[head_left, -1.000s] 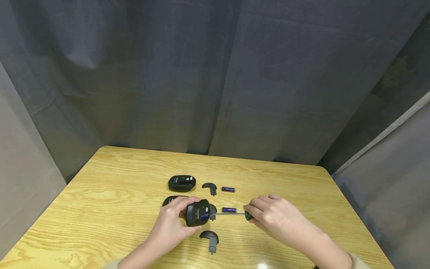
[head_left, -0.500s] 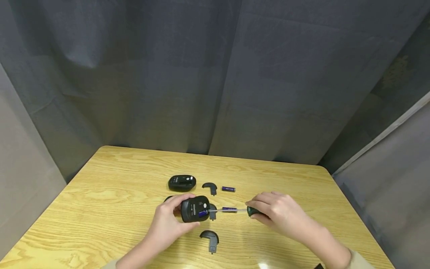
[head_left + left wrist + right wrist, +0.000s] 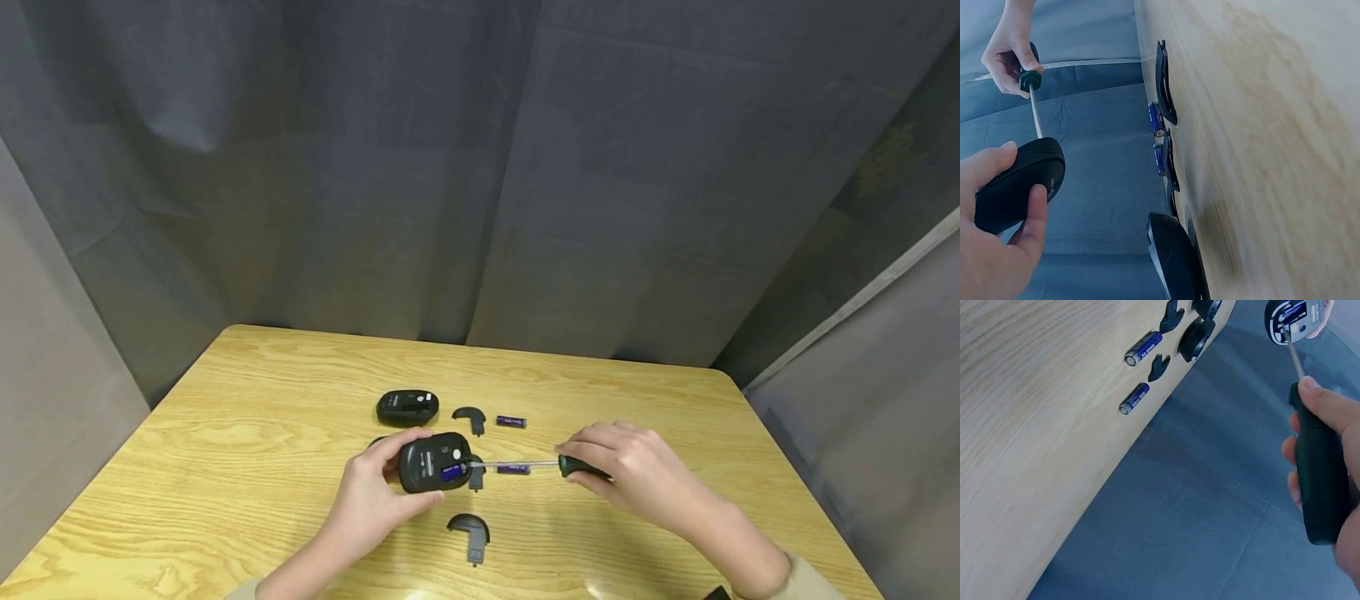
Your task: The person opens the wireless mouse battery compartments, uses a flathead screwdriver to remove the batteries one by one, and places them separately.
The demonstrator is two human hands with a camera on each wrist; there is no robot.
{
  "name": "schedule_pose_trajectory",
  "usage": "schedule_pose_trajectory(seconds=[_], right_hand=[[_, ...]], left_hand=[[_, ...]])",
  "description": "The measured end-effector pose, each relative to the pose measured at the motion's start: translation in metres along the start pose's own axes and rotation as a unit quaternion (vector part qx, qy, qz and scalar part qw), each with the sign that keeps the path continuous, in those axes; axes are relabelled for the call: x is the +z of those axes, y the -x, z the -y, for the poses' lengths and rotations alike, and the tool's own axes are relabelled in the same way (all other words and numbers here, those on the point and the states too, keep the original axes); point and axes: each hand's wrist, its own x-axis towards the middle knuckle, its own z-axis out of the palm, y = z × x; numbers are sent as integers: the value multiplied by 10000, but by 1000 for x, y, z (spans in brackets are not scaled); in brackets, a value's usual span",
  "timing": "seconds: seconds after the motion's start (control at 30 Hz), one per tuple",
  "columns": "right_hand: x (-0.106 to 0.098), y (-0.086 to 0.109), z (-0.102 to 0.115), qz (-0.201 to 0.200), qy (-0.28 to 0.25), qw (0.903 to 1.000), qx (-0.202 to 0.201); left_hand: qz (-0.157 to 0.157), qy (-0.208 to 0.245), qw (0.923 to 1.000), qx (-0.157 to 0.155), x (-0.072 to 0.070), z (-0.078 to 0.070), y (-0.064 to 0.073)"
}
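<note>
My left hand [image 3: 371, 496] grips a black computer mouse [image 3: 420, 458] by its sides, raised above the table with its underside showing. A blue battery [image 3: 451, 473] lies in the mouse's uncovered compartment. From the right, my right hand [image 3: 633, 462] holds a screwdriver [image 3: 1319, 481] by its dark green handle. The metal shaft runs level toward the mouse, its tip right at the compartment's end beside the battery. In the left wrist view the mouse's rounded shell hides that tip.
Another mouse [image 3: 407, 408] lies upturned at the back. A third is mostly hidden behind my left hand. Three curved battery covers [image 3: 476, 537] form a column on the wooden table [image 3: 262, 400], with two blue batteries [image 3: 511, 422] to their right. Dark curtains [image 3: 360, 183] hang behind.
The held mouse has moved a little left and up, its underside turned more toward the head camera. My right hand and the screwdriver have shifted slightly right and up.
</note>
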Motion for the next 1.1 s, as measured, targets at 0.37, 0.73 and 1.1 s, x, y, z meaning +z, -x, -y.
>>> schedule_pose_trajectory(seconds=[0.37, 0.73, 1.1], right_hand=[[-8, -1, 4, 120, 225, 9997, -51], [-8, -8, 11, 92, 364, 9991, -174], [-15, -20, 24, 230, 969, 9940, -452]], left_hand=[[-142, -92, 9996, 226, -3, -7, -1], [-183, -638, 9955, 680, 2, -3, 0], [-247, -910, 9906, 987, 8, -3, 2]])
